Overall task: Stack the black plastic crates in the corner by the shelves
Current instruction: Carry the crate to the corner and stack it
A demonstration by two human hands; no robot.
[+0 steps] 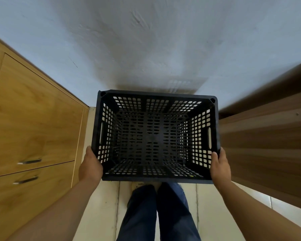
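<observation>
The left hand [90,166] and the right hand [220,168] each clasp a near corner of the black crate [155,136], thumbs on the rim and fingers wrapped around the outer walls. The crate is upright with its open top facing the camera, its long axis running left to right. It sits between a wooden cabinet [33,122] on its left and dark shelves [268,136] on its right, close to the white wall [146,40] behind it.
</observation>
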